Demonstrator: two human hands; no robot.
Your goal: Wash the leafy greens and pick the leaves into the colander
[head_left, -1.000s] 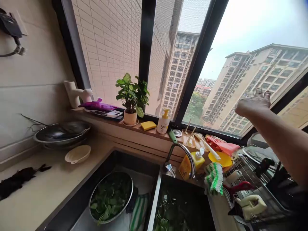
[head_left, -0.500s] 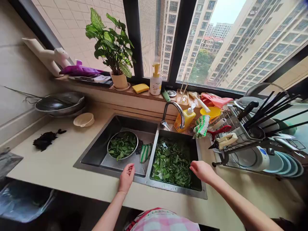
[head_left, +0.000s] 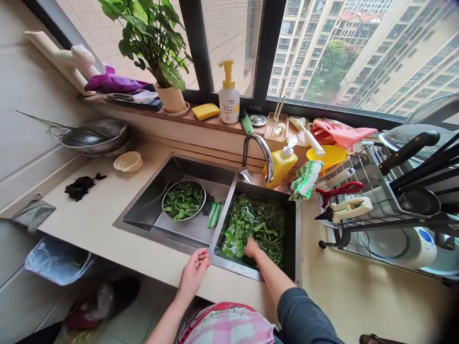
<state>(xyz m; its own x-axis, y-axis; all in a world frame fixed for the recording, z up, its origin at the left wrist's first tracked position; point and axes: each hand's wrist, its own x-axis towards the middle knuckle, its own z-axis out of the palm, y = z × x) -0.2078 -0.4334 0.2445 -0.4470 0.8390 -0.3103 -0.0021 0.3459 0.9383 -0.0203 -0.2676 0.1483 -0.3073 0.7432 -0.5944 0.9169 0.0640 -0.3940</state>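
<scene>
My right hand (head_left: 252, 247) reaches down into the right sink basin (head_left: 294, 229), among leafy greens (head_left: 238, 227) lying in water. Its fingers are hidden by leaves and water, so any grip on them does not show. Over the front rim of the sink, close to the divider, is my left hand (head_left: 196, 271), empty, with its fingers loosely bent and slightly apart. In the left basin (head_left: 143, 210) stands a round metal-rimmed colander or bowl (head_left: 205, 200) full of more greens (head_left: 183, 199). A green-and-white striped scrub cloth (head_left: 215, 215) lies beside it.
A curved faucet (head_left: 267, 153) rises behind the basins, next to a yellow pump bottle (head_left: 281, 167). To the right is a dish rack (head_left: 373, 172) with a knife and shears. A plastic bowl (head_left: 128, 162) and dark clump (head_left: 81, 188) lie left; a lined bin (head_left: 57, 260) stands below.
My right hand has moved left and down from the basin's right edge into the greens. My left hand has shifted slightly right and toward me. The view has tilted downward.
</scene>
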